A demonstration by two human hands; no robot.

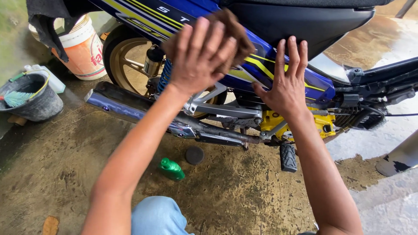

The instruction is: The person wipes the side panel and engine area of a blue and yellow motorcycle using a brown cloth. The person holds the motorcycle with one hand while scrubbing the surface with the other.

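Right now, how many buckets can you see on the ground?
2. A white and orange bucket stands upper left, behind the motorcycle's rear wheel. A dark bucket holding a brush sits at the left edge. Others may be hidden.

A person's left hand (198,56) presses a cloth (228,32) against the side panel (257,65) of a motorcycle, with the right hand (285,82) flat on the same panel just to its right. Below the 2 hands runs the exhaust pipe (130,106), and on the ground beneath it a small bottle (171,169) lies beside a round pad (194,154). Far left, a bucket (80,48) stands behind a tub (32,98) holding a brush (16,98).
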